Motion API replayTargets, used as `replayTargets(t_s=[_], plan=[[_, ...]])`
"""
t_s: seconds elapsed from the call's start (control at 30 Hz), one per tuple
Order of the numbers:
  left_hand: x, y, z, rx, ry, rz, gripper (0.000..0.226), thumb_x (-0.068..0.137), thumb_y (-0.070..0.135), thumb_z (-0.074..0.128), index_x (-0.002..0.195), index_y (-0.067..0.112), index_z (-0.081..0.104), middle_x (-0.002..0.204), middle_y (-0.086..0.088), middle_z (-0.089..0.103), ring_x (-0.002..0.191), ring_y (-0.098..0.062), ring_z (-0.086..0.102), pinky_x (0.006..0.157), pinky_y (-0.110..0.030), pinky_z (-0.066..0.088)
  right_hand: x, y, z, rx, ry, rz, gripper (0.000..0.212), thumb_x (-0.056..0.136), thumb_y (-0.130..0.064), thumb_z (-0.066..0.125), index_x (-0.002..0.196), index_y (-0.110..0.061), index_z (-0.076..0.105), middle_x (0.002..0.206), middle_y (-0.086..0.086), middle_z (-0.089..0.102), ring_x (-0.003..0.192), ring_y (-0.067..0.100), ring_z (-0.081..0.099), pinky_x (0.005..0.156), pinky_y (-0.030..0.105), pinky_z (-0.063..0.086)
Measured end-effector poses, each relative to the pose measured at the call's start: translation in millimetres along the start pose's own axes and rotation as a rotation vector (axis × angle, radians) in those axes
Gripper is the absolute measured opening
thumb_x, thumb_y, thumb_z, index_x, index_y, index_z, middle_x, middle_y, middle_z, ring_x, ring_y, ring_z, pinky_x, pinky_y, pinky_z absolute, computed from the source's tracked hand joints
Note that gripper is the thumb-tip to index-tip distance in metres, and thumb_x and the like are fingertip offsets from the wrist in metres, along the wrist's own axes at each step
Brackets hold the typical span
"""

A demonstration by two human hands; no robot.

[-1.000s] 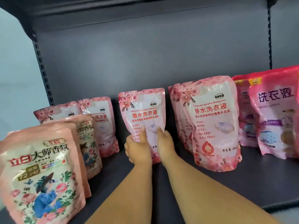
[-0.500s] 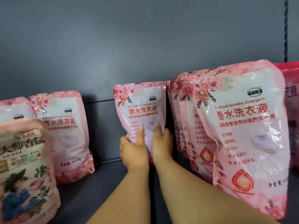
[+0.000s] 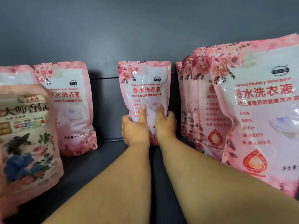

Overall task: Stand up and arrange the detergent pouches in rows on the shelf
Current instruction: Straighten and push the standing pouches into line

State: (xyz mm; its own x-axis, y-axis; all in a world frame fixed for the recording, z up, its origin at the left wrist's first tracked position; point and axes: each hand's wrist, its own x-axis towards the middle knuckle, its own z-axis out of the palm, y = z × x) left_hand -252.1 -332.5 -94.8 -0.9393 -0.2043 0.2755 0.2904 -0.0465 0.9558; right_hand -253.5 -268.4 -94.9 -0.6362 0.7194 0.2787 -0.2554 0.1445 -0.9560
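We've got both hands clamped on the glossy pink floral plastic detergent pouch (image 3: 144, 96) in the middle of the dark grey metal shelf (image 3: 103, 160). Left hand (image 3: 135, 130) wraps its lower left edge, right hand (image 3: 165, 125) the lower right, each with a thumb pressed flat on the front. The pouch stands upright against the dark back panel (image 3: 145, 38), in the gap between a matching pink pouch on the left (image 3: 69, 109) and a packed row of the same pink pouches on the right (image 3: 199, 101), closer to that row.

Handling-wise, this looks like a soft, squishy liquid bag, so we'd guess it sags and flops if grabbed up top. The film looks slick too. Gripping low on both sides, where the weight sits, seems like the way to go; it keeps the base flat for standing.

There's also a peach-pink pouch with a flower-and-hat picture (image 3: 25, 139) up close on the left, well apart from our hands.
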Motion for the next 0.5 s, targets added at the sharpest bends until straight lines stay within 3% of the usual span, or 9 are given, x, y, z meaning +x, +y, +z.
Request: replayTargets(t_s=[0.07, 0.13, 0.2, 0.27, 0.33, 0.37, 0.43, 0.5], plan=[[-12, 3, -6, 0.034, -0.007, -0.04, 0.055, 0.085, 0.055, 0.05, 0.122, 0.013, 0.046, 0.13, -0.012, 0.05, 0.122, -0.03, 0.046, 0.105, -0.042, 0.036, -7, -4, -10, -0.007, 0.037, -0.012, 0.052, 0.088, -0.043, 0.055, 0.121, -0.004, 0.048, 0.129, 0.014, 0.047, 0.118, 0.029, 0.047, 0.097, 0.028, 0.036], [-30, 11, -15, 0.096, 0.013, -0.091, 0.057, 0.095, 0.046, 0.035, 0.138, 0.008, 0.037, 0.142, -0.016, 0.038, 0.133, -0.031, 0.032, 0.112, -0.039, 0.023, -24, -14, -22, -0.065, 0.104, -0.13, 0.059, 0.086, -0.036, 0.06, 0.132, -0.005, 0.039, 0.139, 0.014, 0.037, 0.127, 0.027, 0.037, 0.1, 0.027, 0.029], [-55, 24, -30, 0.112, 0.015, -0.157, 0.05, 0.1, 0.035, 0.025, 0.139, 0.005, 0.037, 0.143, -0.017, 0.039, 0.133, -0.031, 0.032, 0.111, -0.037, 0.022, -39, -25, -25, -0.167, 0.129, -0.331, 0.064, 0.085, -0.031, 0.064, 0.136, -0.003, 0.036, 0.141, 0.017, 0.035, 0.129, 0.03, 0.035, 0.103, 0.031, 0.028], [-91, 37, -53, 0.201, -0.088, -0.164, 0.043, 0.1, 0.027, 0.025, 0.131, 0.005, 0.046, 0.136, -0.011, 0.048, 0.127, -0.028, 0.041, 0.101, -0.029, 0.031, -54, -30, -26, -0.202, 0.132, -0.47, 0.062, 0.083, -0.025, 0.066, 0.133, 0.001, 0.041, 0.136, 0.021, 0.039, 0.126, 0.033, 0.039, 0.102, 0.032, 0.029], [-126, 50, -94, 0.405, -0.256, -0.04, 0.033, 0.1, 0.029, 0.027, 0.115, 0.017, 0.054, 0.124, 0.002, 0.054, 0.122, -0.02, 0.045, 0.08, -0.02, 0.03, -68, -38, -17, -0.197, 0.029, -0.511, 0.053, 0.084, -0.023, 0.066, 0.127, 0.001, 0.048, 0.13, 0.021, 0.047, 0.122, 0.033, 0.043, 0.099, 0.027, 0.028], [-141, 54, -116, 0.575, -0.327, 0.058, 0.029, 0.1, 0.032, 0.029, 0.11, 0.023, 0.055, 0.124, 0.003, 0.055, 0.121, -0.017, 0.046, 0.078, -0.02, 0.03, -75, -40, -9, -0.202, -0.075, -0.496, 0.045, 0.085, -0.024, 0.064, 0.122, -0.001, 0.053, 0.125, 0.018, 0.052, 0.119, 0.032, 0.047, 0.096, 0.026, 0.03], [-156, 52, -154, 0.871, -0.346, 0.233, 0.033, 0.098, 0.039, 0.031, 0.117, 0.023, 0.053, 0.126, 0.002, 0.056, 0.118, -0.014, 0.047, 0.09, -0.021, 0.032, -84, -41, 10, -0.202, -0.311, -0.445, 0.034, 0.086, -0.03, 0.062, 0.11, -0.005, 0.06, 0.115, 0.012, 0.06, 0.111, 0.027, 0.054, 0.093, 0.026, 0.037], [-160, 53, -180, 0.941, -0.256, 0.253, 0.037, 0.097, 0.04, 0.032, 0.117, 0.019, 0.055, 0.122, 0.0, 0.059, 0.114, -0.016, 0.051, 0.094, -0.025, 0.035, -93, -47, 26, -0.184, -0.47, -0.345, 0.037, 0.087, -0.037, 0.06, 0.108, -0.008, 0.062, 0.112, 0.007, 0.062, 0.108, 0.022, 0.056, 0.087, 0.023, 0.038]])
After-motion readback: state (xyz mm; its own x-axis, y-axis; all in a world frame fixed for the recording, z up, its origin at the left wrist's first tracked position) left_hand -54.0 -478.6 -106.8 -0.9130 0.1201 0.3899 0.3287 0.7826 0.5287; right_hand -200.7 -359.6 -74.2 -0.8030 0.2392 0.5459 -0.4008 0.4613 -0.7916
